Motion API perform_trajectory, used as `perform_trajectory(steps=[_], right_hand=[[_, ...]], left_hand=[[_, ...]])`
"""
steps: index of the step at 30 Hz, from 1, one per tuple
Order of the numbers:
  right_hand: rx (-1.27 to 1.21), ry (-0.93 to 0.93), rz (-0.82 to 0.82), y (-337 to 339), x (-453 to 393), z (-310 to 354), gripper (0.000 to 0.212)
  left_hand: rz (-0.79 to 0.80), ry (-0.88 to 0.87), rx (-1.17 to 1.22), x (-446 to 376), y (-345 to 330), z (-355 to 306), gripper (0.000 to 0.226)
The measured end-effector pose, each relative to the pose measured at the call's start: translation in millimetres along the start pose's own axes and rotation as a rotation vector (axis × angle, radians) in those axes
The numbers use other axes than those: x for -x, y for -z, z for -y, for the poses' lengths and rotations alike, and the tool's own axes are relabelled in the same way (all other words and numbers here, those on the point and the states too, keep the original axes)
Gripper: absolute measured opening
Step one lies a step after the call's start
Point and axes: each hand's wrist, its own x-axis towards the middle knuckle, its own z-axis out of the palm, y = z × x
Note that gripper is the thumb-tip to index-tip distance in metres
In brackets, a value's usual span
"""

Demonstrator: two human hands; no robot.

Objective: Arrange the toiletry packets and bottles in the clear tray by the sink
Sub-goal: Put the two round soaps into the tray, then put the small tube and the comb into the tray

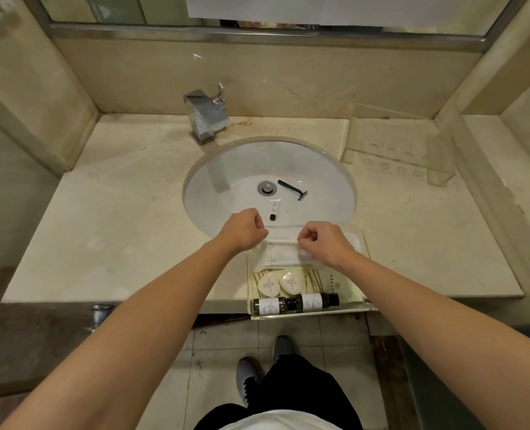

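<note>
A clear tray [364,308] sits at the counter's front edge, right of the sink. Long white packets [284,257] lie across its far half. My left hand [245,229] and my right hand [322,243] both pinch the top white packet, one at each end. Nearer me in the tray lie two heart-shaped white soap packets [280,283], a flat cream packet [335,282] and two small dark bottles [296,302] on their sides.
In the white sink basin [226,181] lie a dark blue razor [293,189] and a small white tube [274,209] near the drain [267,187]. A chrome faucet [206,117] stands behind. A clear acrylic stand [397,147] sits at the back right.
</note>
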Motion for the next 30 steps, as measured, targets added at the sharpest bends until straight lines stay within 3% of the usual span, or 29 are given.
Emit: perform_trajectory(steps=[7,12,22,30], right_hand=[[-0.001,-0.044,-0.132,14,-31,-6,0.013],[0.037,-0.072,-0.129,28,-60,-7,0.014],[0.118,-0.182,0.042,37,-128,-35,0.015],[0.312,-0.254,0.209,33,-184,-66,0.039]], left_hand=[[-0.069,0.108,0.082,-31,4,6,0.003],[-0.058,0.165,0.097,-57,4,6,0.005],[0.032,0.222,0.068,-116,-13,8,0.002],[0.155,0.264,0.068,-158,-49,15,0.014]])
